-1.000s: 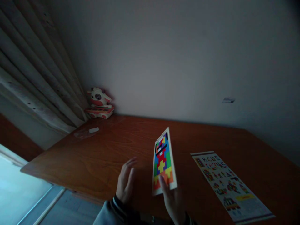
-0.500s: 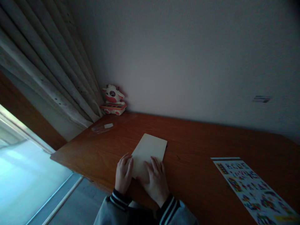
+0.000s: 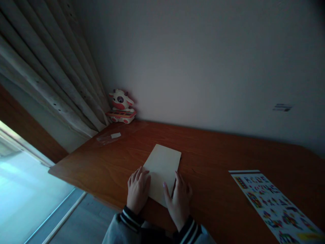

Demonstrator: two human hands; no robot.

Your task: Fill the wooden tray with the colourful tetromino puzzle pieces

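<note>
From where I stand, a pale, plain-faced board (image 3: 165, 162) lies flat on the brown surface (image 3: 208, 152) at the lower centre of the frame, with the left hand (image 3: 137, 191) resting over its left edge, fingers loosely bent, though I can't tell whether they pinch it. The right hand (image 3: 179, 203) sits at the board's lower right edge, thumb spread well away from the fingers and no firm grip closed on it. A colourful printed sheet (image 3: 274, 206) lies at the lower right, and a cow toy (image 3: 121, 105) stands left of centre, beside the curtain (image 3: 56, 67).
</note>
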